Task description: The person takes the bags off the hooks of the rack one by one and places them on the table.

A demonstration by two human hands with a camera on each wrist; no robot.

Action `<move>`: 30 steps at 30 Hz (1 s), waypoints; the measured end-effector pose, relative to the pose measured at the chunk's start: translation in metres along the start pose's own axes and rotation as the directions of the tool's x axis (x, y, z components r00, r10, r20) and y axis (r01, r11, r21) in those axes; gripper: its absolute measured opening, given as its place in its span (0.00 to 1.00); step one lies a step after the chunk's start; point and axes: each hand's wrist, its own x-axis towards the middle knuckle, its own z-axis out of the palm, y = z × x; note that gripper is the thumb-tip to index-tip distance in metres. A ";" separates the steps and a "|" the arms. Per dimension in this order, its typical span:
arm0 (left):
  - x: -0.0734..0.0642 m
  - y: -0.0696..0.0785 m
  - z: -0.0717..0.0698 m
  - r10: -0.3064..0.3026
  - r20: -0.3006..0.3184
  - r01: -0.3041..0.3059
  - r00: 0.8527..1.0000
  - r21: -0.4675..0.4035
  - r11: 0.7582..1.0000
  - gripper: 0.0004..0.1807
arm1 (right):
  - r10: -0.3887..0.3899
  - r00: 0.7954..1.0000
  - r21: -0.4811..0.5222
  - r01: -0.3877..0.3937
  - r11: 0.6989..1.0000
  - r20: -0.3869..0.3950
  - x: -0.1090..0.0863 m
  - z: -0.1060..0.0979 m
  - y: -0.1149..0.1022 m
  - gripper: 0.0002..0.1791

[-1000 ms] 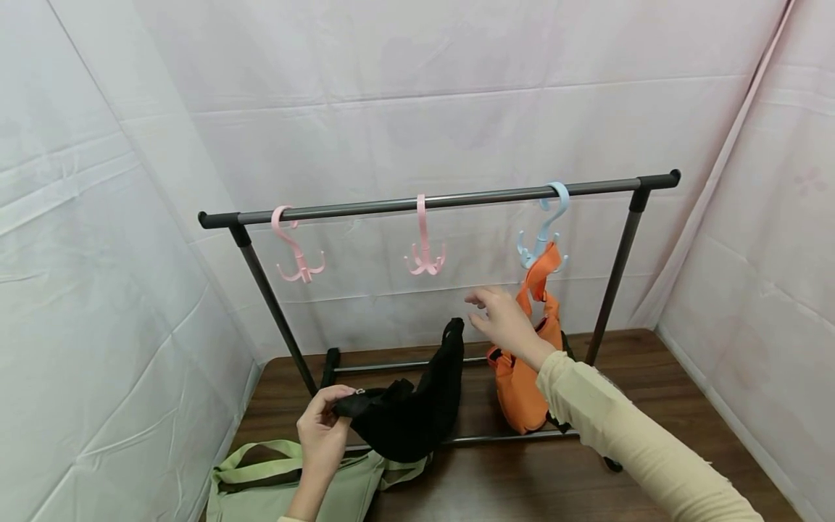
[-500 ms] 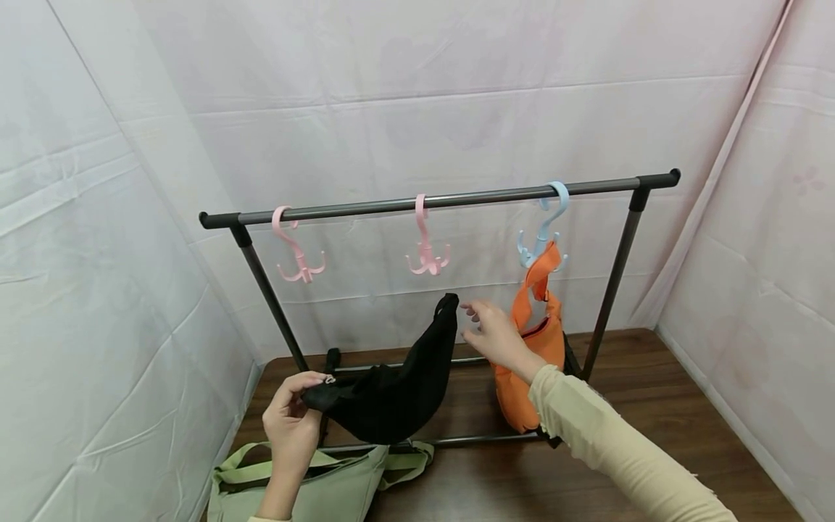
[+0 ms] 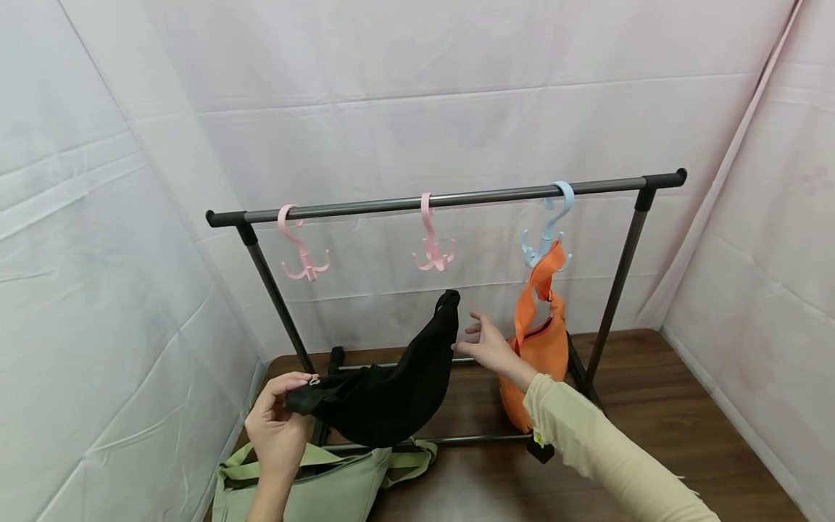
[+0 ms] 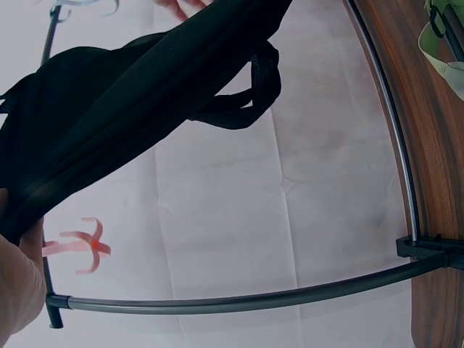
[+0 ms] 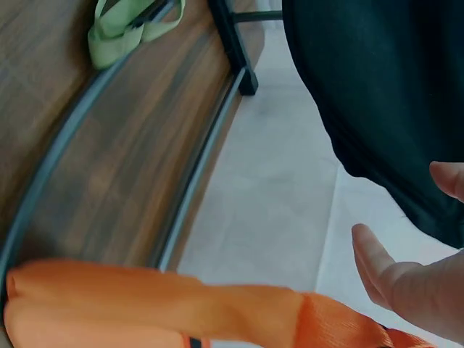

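Observation:
A black sling bag hangs in the air before the rack, its right end raised. My left hand pinches the bag's left end near a small metal zip pull. In the left wrist view the black bag spans the upper left, with a strap loop dangling. Beside the bag's right end is my right hand, fingers spread and gripping nothing. In the right wrist view the thumb stands apart from the bag, while one finger overlaps its edge; contact there is unclear.
A dark metal rack carries a left pink hook, a middle pink hook and a blue hook. An orange bag hangs from the blue one. A green bag lies front left on the wooden table.
My left hand has moved left and slightly up, drawing the black bag with it and raising its right end. My right hand has lowered a little beside that end.

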 end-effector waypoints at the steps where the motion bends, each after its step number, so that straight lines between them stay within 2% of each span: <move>1: 0.000 0.000 0.000 0.000 -0.003 0.000 1.000 -0.001 1.000 0.10 | 0.029 0.999 0.042 -0.030 0.999 0.012 0.000 0.002 0.002 0.43; 5: 0.000 0.001 -0.001 0.002 -0.013 -0.002 1.000 0.000 1.000 0.08 | 0.088 0.992 0.231 -0.107 0.967 0.092 0.001 0.007 0.008 0.40; 8: -0.001 0.000 -0.002 -0.002 -0.014 0.002 1.000 -0.001 1.000 0.09 | 0.097 0.983 0.377 -0.150 0.914 0.156 0.002 0.010 0.012 0.36; 10: -0.002 -0.001 -0.003 -0.012 -0.014 0.012 1.000 0.002 1.000 0.10 | 0.097 0.980 0.438 -0.165 0.884 0.174 0.002 0.012 0.014 0.34; 12: -0.004 -0.002 -0.004 -0.030 -0.019 0.030 0.999 0.004 1.000 0.12 | 0.095 0.980 0.463 -0.169 0.870 0.177 0.001 0.014 0.017 0.30; 16: -0.008 -0.004 -0.008 -0.094 -0.053 0.097 0.994 0.057 0.994 0.09 | 0.090 0.984 0.450 -0.152 0.880 0.156 -0.003 0.015 0.020 0.18; 18: -0.010 -0.005 -0.011 -0.127 -0.069 0.130 0.990 0.054 0.990 0.07 | 0.090 0.985 0.438 -0.146 0.887 0.146 -0.006 0.014 0.021 0.12; 22: -0.013 -0.008 -0.015 -0.195 -0.105 0.204 0.975 0.082 0.976 0.10 | 0.086 0.987 0.429 -0.136 0.893 0.133 -0.015 0.012 0.023 0.06; 24: -0.014 -0.009 -0.016 -0.250 -0.136 0.264 0.959 0.097 0.960 0.13 | 0.095 0.988 0.426 -0.139 0.894 0.123 -0.020 0.010 0.023 0.06; 26: -0.015 -0.010 -0.017 -0.319 -0.168 0.339 0.933 0.106 0.935 0.16 | 0.112 0.987 0.427 -0.151 0.892 0.115 -0.026 0.009 0.023 0.05; 30: -0.018 -0.012 -0.020 -0.481 -0.207 0.501 0.852 0.056 0.864 0.17 | 0.152 0.984 0.426 -0.179 0.887 0.096 -0.035 0.006 0.024 0.04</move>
